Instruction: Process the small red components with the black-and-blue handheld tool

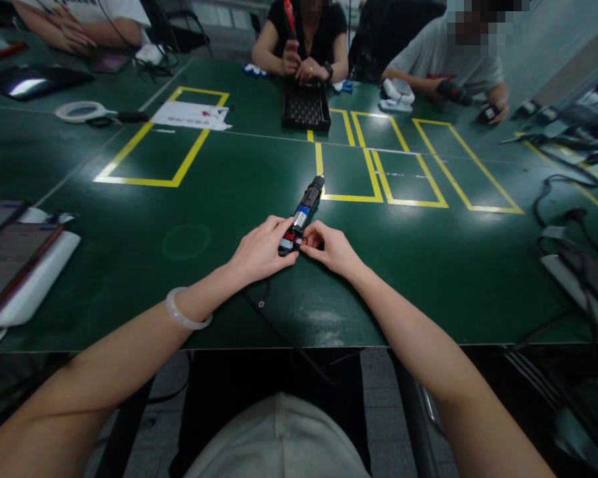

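On the green table lies a slim handheld power tool (303, 209) with its black housing opened up. A silver and blue cylinder shows in its middle, with red and metallic parts near the close end. My left hand (265, 249) steadies that close end, thumb and fingers closed on its left side. From the right, my right hand (331, 249) pinches at a small orange-red piece at the tool's edge; the fingertips hide most of it. The tool's tapered black nose points away from me to the right. A black cord (274, 322) runs below my hands over the table edge.
Yellow tape rectangles (174, 180) mark the table. Across it sit several people, one behind a black tray (306, 113) and one holding a dark power tool (453, 93). A magnifier (80, 111) and white paper (189, 115) lie far left; cables and a power strip (573, 279) at right.
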